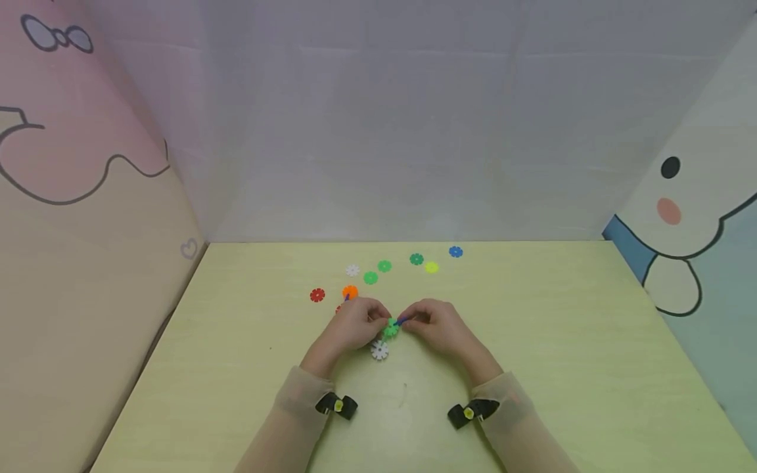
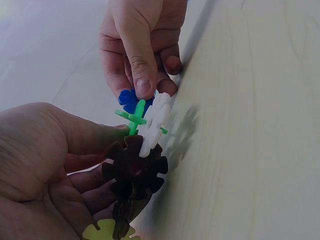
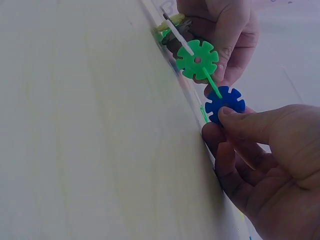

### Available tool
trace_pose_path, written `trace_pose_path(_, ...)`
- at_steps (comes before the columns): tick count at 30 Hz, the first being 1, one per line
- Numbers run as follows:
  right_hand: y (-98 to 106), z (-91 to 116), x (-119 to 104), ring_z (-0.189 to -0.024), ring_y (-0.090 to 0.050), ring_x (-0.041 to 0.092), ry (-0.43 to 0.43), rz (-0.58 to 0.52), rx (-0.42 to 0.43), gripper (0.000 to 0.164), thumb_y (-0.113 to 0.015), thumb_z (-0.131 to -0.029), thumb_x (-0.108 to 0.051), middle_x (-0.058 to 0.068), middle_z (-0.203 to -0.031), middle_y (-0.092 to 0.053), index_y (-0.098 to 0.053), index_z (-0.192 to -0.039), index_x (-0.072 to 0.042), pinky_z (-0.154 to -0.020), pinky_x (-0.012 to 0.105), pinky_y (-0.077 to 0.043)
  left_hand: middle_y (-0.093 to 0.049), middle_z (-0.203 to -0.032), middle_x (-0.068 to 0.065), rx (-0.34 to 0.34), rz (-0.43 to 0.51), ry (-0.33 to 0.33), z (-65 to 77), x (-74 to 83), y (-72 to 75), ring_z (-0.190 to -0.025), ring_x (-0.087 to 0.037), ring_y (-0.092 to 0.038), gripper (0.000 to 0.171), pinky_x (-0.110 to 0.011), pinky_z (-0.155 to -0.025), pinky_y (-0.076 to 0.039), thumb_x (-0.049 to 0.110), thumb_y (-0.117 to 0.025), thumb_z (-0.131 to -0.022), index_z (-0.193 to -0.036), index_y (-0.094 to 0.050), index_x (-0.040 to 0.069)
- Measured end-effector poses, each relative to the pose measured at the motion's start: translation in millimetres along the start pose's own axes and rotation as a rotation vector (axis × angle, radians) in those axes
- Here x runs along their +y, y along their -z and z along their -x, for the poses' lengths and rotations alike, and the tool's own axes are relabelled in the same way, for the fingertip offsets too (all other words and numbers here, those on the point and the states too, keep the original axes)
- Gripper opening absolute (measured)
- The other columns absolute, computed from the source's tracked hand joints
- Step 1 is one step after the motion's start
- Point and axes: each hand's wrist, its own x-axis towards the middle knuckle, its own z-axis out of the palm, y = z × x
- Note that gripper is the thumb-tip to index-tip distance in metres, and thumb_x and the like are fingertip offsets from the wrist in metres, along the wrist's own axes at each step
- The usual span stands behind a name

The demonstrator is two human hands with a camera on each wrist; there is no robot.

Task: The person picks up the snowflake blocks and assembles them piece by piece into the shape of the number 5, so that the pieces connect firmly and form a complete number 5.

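Observation:
My left hand (image 1: 355, 322) grips a chain of interlocking notched plastic discs. In the left wrist view the chain includes a white disc (image 2: 157, 122), green discs (image 2: 132, 118), dark brown discs (image 2: 135, 167) and a yellow disc (image 2: 106, 231) under the palm. Thumb and fingers of my right hand (image 1: 440, 323) pinch a blue notched disc (image 3: 225, 102). An edge-on green disc (image 3: 212, 82) meets the blue one and also joins a flat green disc (image 3: 197, 60). How deep the blue disc sits in the slot, I cannot tell.
Loose discs lie beyond the hands on the pale table (image 1: 579, 341): red (image 1: 317, 295), white (image 1: 352, 270), green (image 1: 384, 266), dark green (image 1: 416, 259), yellow (image 1: 432, 267) and blue (image 1: 455, 251). An orange disc (image 1: 350, 291) shows just past the left hand. Panels stand behind and at both sides.

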Motion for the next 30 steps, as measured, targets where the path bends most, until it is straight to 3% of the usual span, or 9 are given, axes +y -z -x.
trace_pose_path(7, 0.2, -0.3, 1.5, -0.089, -0.071, 0.010, -0.023, 0.005, 0.003, 0.011, -0.079, -0.101, -0.012, -0.003, -0.107, -0.080, -0.084, -0.109, -0.016, -0.086, 0.036, -0.057, -0.073, -0.083, 0.003, -0.017, 0.012, -0.003, -0.1, -2.1, 0.5, -0.071, -0.016, -0.066, 0.008, -0.031, -0.067, -0.057, 0.012, -0.074, -0.103, -0.102, -0.081, 0.011)
trace_pose_path(12, 6.8, -0.1, 4.6, -0.091, -0.074, 0.013, -0.119, -0.036, 0.034, 0.017, -0.080, -0.100, -0.015, -0.002, -0.107, -0.079, -0.082, -0.117, -0.016, -0.085, 0.037, -0.059, -0.073, -0.082, 0.000, -0.010, 0.043, 0.007, 0.0, -3.1, 1.1, -0.068, -0.017, -0.066, 0.008, -0.032, -0.063, -0.056, 0.010, -0.072, -0.104, -0.104, -0.081, 0.009)
trace_pose_path(17, 33.2, -6.5, 14.2, -0.094, -0.071, 0.020, -0.220, -0.056, 0.094, 0.018, -0.079, -0.102, -0.019, 0.003, -0.109, -0.078, -0.080, -0.120, -0.013, -0.077, 0.035, -0.059, -0.072, -0.080, -0.001, -0.001, 0.060, 0.024, 0.9, -4.0, 1.1, -0.066, -0.018, -0.066, 0.009, -0.032, -0.061, -0.056, 0.007, -0.071, -0.105, -0.106, -0.080, 0.007)
trace_pose_path(22, 71.1, -28.8, 32.0, -0.096, -0.070, 0.026, -0.220, -0.013, 0.163, 0.026, -0.073, -0.106, -0.019, 0.013, -0.118, -0.075, -0.074, -0.128, -0.005, -0.072, 0.030, -0.057, -0.070, -0.078, -0.001, 0.006, 0.057, 0.020, 1.6, -4.4, 1.2, -0.065, -0.018, -0.065, 0.009, -0.032, -0.060, -0.055, 0.005, -0.070, -0.105, -0.106, -0.079, 0.006)
trace_pose_path(26, 93.2, -47.2, 46.3, -0.101, -0.072, 0.032, -0.224, 0.065, 0.219, 0.035, -0.069, -0.109, -0.021, 0.018, -0.123, -0.070, -0.068, -0.138, -0.002, -0.077, 0.031, -0.056, -0.070, -0.078, -0.001, 0.011, 0.056, 0.029, 1.4, -6.0, 0.3, -0.064, -0.018, -0.064, 0.009, -0.032, -0.059, -0.055, 0.006, -0.071, -0.105, -0.106, -0.079, 0.008)
trace_pose_path(30, 99.8, -60.4, 58.8, -0.112, -0.069, 0.038, -0.254, 0.105, 0.224, 0.044, -0.067, -0.109, -0.024, 0.022, -0.126, -0.067, -0.061, -0.146, -0.001, -0.091, 0.045, -0.057, -0.070, -0.079, -0.001, 0.016, 0.051, 0.036, 2.3, -5.7, -0.6, -0.064, -0.018, -0.064, 0.009, -0.033, -0.060, -0.056, 0.006, -0.071, -0.105, -0.107, -0.079, 0.009)
